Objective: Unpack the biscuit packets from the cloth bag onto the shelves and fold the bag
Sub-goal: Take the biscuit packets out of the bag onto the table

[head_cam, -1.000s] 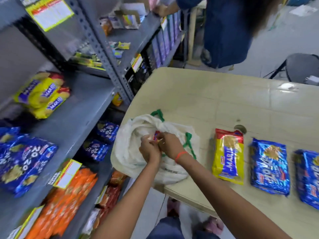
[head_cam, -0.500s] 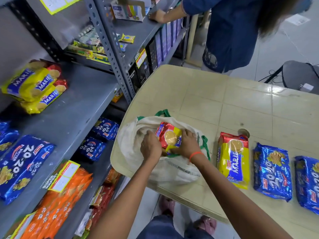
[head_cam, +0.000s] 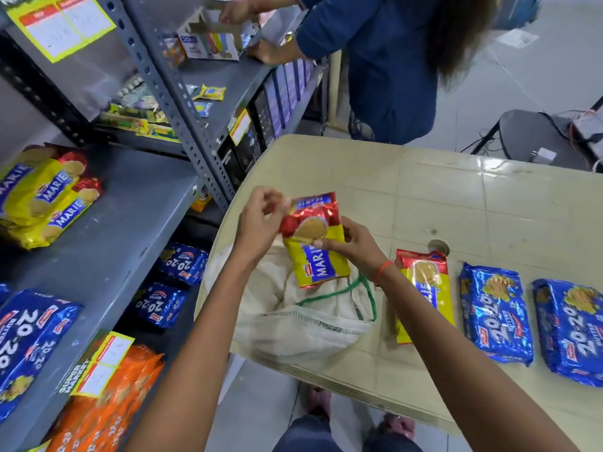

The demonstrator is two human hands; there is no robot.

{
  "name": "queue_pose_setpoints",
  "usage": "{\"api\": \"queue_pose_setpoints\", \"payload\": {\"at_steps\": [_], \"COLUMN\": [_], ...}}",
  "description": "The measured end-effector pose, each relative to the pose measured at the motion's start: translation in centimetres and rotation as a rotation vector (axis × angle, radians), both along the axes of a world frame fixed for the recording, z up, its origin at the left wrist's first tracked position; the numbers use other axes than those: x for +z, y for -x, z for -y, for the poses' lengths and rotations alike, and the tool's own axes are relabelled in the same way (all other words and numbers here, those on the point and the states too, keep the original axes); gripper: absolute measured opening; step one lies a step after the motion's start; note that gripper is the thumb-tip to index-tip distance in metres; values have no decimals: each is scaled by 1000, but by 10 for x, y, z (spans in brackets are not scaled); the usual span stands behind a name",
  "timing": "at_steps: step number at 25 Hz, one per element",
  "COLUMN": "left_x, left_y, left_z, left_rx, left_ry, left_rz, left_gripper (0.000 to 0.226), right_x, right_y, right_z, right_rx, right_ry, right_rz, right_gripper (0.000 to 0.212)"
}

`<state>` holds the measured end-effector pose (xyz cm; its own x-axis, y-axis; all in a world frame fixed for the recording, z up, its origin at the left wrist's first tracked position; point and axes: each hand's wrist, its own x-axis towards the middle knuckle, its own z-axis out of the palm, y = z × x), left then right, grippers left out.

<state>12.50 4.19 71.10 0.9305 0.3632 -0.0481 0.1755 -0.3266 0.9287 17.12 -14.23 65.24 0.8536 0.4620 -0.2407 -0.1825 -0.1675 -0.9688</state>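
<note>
A yellow and red Marie biscuit packet [head_cam: 315,243] is held up above the cream cloth bag [head_cam: 293,318], which lies slumped on the table's near left corner with its green handles [head_cam: 362,288] loose. My right hand [head_cam: 355,246] grips the packet's right side. My left hand [head_cam: 261,220] pinches its red top corner. On the table [head_cam: 424,197] to the right lie another Marie packet [head_cam: 424,288] and two blue 20-20 packets [head_cam: 496,311], [head_cam: 571,331]. The grey shelf [head_cam: 111,243] on the left carries stacked Marie packets [head_cam: 49,197] and blue 20-20 packets [head_cam: 29,340].
A person in a blue top [head_cam: 385,60] stands at the far shelf behind the table, hands on a cardboard box [head_cam: 212,40]. Lower shelves hold blue 20-20 packets [head_cam: 182,262] and orange packets [head_cam: 107,396]. A dark chair [head_cam: 538,135] stands at the far right.
The Marie packet has come up out of the bag and now hangs clear above it in both hands. The bag has slumped flatter on the table.
</note>
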Motion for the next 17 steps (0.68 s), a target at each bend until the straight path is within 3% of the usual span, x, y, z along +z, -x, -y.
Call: {"api": "queue_pose_setpoints", "payload": {"at_steps": [1, 3, 7, 11, 14, 17], "left_x": [-1, -11, -44, -58, -74, -88], "left_y": [-4, -6, -6, -16, -14, -9], "left_z": [11, 47, 146, 267, 361, 448], "left_rx": [2, -103, -257, -287, -390, -424], "left_ry": [133, 204, 524, 569, 565, 572], "left_rz": [-23, -141, -250, -367, -431, -497], "left_gripper": [41, 56, 35, 33, 33, 39], "right_x": [1, 3, 3, 0, -6, -13], "right_y": [-1, -2, -5, 8, 24, 33], "right_z": [12, 44, 124, 233, 323, 407], "right_rx": [-72, -191, -336, -528, -645, -714], "right_ry": [-29, -68, -35, 51, 139, 256], "right_rz": [-42, -158, -278, -275, -211, -200], "right_gripper": [29, 16, 32, 63, 47, 52]}}
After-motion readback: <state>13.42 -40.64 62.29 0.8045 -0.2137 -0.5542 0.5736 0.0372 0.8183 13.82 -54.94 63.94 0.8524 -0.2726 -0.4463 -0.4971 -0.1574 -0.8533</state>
